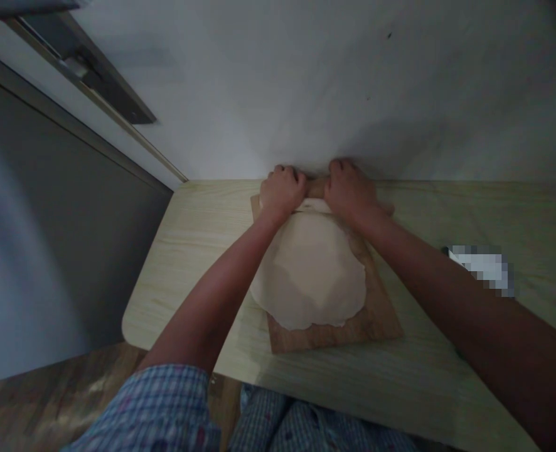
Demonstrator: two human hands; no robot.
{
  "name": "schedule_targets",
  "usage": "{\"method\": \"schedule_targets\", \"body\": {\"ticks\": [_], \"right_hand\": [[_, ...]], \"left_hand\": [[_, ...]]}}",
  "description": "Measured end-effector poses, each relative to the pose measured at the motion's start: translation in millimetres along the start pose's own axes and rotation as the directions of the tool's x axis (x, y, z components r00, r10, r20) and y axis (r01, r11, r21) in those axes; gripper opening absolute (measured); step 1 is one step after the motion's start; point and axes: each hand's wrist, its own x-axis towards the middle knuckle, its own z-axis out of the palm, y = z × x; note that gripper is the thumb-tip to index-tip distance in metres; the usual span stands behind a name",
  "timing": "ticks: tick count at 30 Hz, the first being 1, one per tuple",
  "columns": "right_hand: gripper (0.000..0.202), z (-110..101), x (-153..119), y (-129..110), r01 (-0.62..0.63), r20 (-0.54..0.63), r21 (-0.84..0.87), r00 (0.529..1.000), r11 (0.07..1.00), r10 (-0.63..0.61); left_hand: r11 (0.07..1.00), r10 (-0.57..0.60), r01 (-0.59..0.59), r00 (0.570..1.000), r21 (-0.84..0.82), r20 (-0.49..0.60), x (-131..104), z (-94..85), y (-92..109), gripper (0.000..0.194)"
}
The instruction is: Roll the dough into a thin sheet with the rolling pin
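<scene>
A wide, thin sheet of pale dough (318, 270) lies over a brown wooden board (334, 336), and its lower left edge hangs past the board. At the far edge of the dough is a wooden rolling pin (318, 188), close to the wall. My left hand (283, 190) is wrapped over the pin's left part and my right hand (350, 191) over its right part, with a short stretch of wood showing between them. A fold of dough shows just in front of the pin. My palms and most fingertips are hidden.
The board rests on a light wood-patterned table (179, 270) with a rounded left corner, against a pale wall (259, 94). A pixelated pale object (485, 267) lies on the right, beside my right forearm. A metal fitting (94, 69) is at upper left.
</scene>
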Motion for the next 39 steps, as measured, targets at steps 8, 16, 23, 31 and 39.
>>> {"method": "schedule_targets", "body": {"ticks": [8,16,23,31,39], "right_hand": [[0.033,3,2,-1,-0.027,-0.008,0.027,1.0,0.999,0.027],[0.035,1,-28,-10,-0.077,0.002,0.017,0.997,0.997,0.077],[0.04,1,-69,-22,-0.055,-0.118,0.02,0.991,0.998,0.057],[0.042,-3,-118,-30,0.029,-0.109,0.032,0.994,0.999,-0.025],[0.04,-30,-131,-21,0.048,0.026,0.027,0.998,0.998,-0.049]], "left_hand": [[1.0,0.003,-0.003,0.999,0.009,-0.044,3,3.2,0,0.04],[0.999,0.027,-0.023,0.996,0.048,-0.085,-36,-10.6,1,0.04],[0.995,0.086,-0.075,0.982,0.071,-0.166,-71,-5.3,-6,0.041],[0.994,0.087,-0.077,0.987,0.075,-0.138,-111,-7.5,-16,0.051],[0.973,0.198,-0.192,0.979,0.128,-0.038,-109,-28.1,-22,0.046]]}}
